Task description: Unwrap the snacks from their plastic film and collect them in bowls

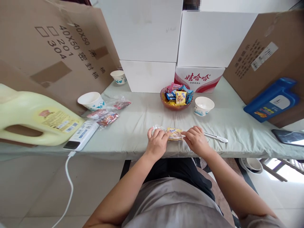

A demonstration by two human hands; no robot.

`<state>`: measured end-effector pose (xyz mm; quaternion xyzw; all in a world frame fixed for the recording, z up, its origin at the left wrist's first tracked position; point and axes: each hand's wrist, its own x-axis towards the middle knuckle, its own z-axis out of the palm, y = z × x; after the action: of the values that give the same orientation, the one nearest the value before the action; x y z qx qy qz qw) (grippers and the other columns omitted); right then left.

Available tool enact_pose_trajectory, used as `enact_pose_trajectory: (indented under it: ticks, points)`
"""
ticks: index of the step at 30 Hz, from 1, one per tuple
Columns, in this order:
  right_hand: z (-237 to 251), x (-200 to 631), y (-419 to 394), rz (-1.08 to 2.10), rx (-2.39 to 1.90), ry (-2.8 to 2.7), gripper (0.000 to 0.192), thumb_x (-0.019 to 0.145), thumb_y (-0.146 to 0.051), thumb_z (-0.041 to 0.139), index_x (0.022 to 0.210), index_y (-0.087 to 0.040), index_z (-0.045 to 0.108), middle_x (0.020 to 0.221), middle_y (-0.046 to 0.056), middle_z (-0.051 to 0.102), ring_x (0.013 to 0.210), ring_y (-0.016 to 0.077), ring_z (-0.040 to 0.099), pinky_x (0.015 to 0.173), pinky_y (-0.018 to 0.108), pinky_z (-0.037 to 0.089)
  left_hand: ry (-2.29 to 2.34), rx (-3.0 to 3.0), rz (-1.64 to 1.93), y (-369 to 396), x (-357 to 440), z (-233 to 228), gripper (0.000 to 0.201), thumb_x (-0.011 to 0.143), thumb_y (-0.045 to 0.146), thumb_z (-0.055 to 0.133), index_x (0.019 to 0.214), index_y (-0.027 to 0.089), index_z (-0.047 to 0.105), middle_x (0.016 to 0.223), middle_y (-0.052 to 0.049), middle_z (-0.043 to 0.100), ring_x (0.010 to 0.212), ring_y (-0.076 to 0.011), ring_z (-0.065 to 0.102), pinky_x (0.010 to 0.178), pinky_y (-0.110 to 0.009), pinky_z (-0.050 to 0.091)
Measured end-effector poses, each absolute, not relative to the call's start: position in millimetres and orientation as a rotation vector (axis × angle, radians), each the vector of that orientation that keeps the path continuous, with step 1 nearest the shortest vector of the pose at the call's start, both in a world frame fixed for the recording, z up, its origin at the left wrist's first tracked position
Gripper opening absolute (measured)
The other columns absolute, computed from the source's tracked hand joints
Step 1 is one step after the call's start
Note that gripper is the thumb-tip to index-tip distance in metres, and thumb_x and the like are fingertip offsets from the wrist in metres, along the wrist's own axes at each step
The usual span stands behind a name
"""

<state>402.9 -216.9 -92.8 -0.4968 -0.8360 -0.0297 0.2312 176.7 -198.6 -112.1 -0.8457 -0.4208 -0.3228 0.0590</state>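
A small yellow snack packet lies at the front of the cloth-covered table. My left hand has its fingers closed on the packet's left end, and some crinkled clear plastic shows just behind those fingers. At the right end of the packet, my right hand pinches the edge between thumb and fingers. A slim white tool lies beside my right hand, partly hidden by it; its kind is not clear. Behind the packet stands a reddish glass bowl filled with several colourful wrapped snacks.
A paper bowl stands right of the glass bowl. Bagged red packets, another paper bowl, a power bank with cable and a yellow jug are left. A blue bottle and phone lie right; boxes wall the back.
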Motion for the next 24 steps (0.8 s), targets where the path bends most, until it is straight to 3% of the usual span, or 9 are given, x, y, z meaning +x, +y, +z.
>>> enact_pose_trajectory:
  ticks: [4, 7, 11, 14, 16, 20, 24]
  points:
    - [-97, 404, -254, 0.035, -1.217, -2.485, 0.025, 0.098, -0.022, 0.043, 0.100, -0.020, 0.068, 0.084, 0.007, 0.064, 0.088, 0.0212, 0.053, 0.079, 0.035, 0.041, -1.054, -2.716, -0.853, -230, 162, -116, 0.023, 0.088, 0.008, 0.049, 0.083, 0.023, 0.066, 0.075, -0.004, 0.061, 0.089, -0.0214, 0.058, 0.099, -0.049, 0.039]
    - [-105, 405, -275, 0.191, -1.202, -2.537, 0.024, 0.099, -0.028, 0.043, 0.099, -0.020, 0.067, 0.085, 0.006, 0.064, 0.083, 0.0183, 0.056, 0.074, 0.031, 0.043, -0.974, -2.868, -0.737, -250, 155, -119, 0.011, 0.088, 0.021, 0.056, 0.079, 0.020, 0.063, 0.078, -0.006, 0.061, 0.087, -0.0231, 0.058, 0.082, -0.041, 0.049]
    - [-110, 407, -270, 0.190, -1.540, -2.375, 0.031, 0.101, -0.033, 0.038, 0.102, -0.019, 0.066, 0.089, 0.006, 0.066, 0.077, 0.0163, 0.062, 0.067, 0.028, 0.043, -1.119, -2.827, -0.756, -246, 162, -118, 0.015, 0.092, 0.026, 0.052, 0.084, 0.019, 0.062, 0.085, -0.007, 0.063, 0.080, -0.0218, 0.059, 0.069, -0.036, 0.051]
    - [-107, 405, -248, 0.071, -1.839, -2.259, 0.032, 0.100, -0.028, 0.036, 0.108, -0.018, 0.065, 0.094, 0.008, 0.068, 0.076, 0.0183, 0.064, 0.065, 0.029, 0.043, -1.268, -2.722, -0.801, -225, 171, -116, 0.014, 0.092, 0.018, 0.047, 0.093, 0.019, 0.061, 0.092, -0.008, 0.065, 0.082, -0.0220, 0.060, 0.072, -0.036, 0.051]
    - [-104, 403, -231, 0.003, -1.896, -2.242, 0.031, 0.098, -0.024, 0.039, 0.115, -0.017, 0.064, 0.097, 0.010, 0.068, 0.083, 0.0212, 0.064, 0.071, 0.031, 0.045, -1.367, -2.674, -0.794, -209, 177, -114, 0.013, 0.088, 0.020, 0.054, 0.100, 0.019, 0.059, 0.098, -0.010, 0.064, 0.088, -0.0248, 0.061, 0.075, -0.038, 0.052]
    - [-105, 397, -203, -0.071, -1.757, -2.221, 0.040, 0.095, -0.016, 0.040, 0.131, -0.016, 0.055, 0.110, 0.013, 0.067, 0.100, 0.0254, 0.059, 0.088, 0.037, 0.046, -1.368, -2.718, -0.782, -189, 189, -107, 0.048, 0.079, 0.029, 0.069, 0.122, 0.020, 0.051, 0.125, -0.015, 0.056, 0.112, -0.0315, 0.057, 0.089, -0.045, 0.050]
    - [-121, 393, -190, -0.058, -1.682, -2.224, 0.043, 0.093, -0.014, 0.041, 0.134, -0.016, 0.054, 0.125, 0.012, 0.062, 0.102, 0.0254, 0.057, 0.089, 0.038, 0.047, -1.114, -2.933, -0.758, -176, 202, -108, 0.049, 0.077, 0.018, 0.069, 0.123, 0.023, 0.053, 0.124, -0.012, 0.058, 0.116, -0.0304, 0.055, 0.095, -0.047, 0.049]
